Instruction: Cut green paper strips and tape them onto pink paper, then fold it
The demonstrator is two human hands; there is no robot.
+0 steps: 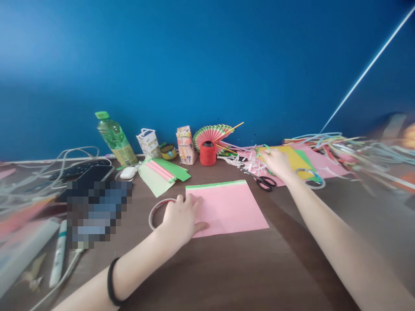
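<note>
A pink paper sheet (230,207) with a green strip along its far edge lies flat on the brown table (227,268). My left hand (181,218) rests on the sheet's left edge, fingers loosely curled down against it, beside a tape roll (157,211). My right hand (275,163) reaches far across to a pile of coloured paper (301,162) and paper shreds (248,163). Its fingers are pinched on a thin green strip (263,149). Black scissors (266,182) lie just in front of that hand.
Along the blue wall stand a green bottle (115,140), small cartons (149,142), a red thread spool (208,153) and a paper fan (212,134). Folded green and pink paper (164,172) lies left of centre. Cables, a white mouse (129,172) and a marker (58,255) fill the left side.
</note>
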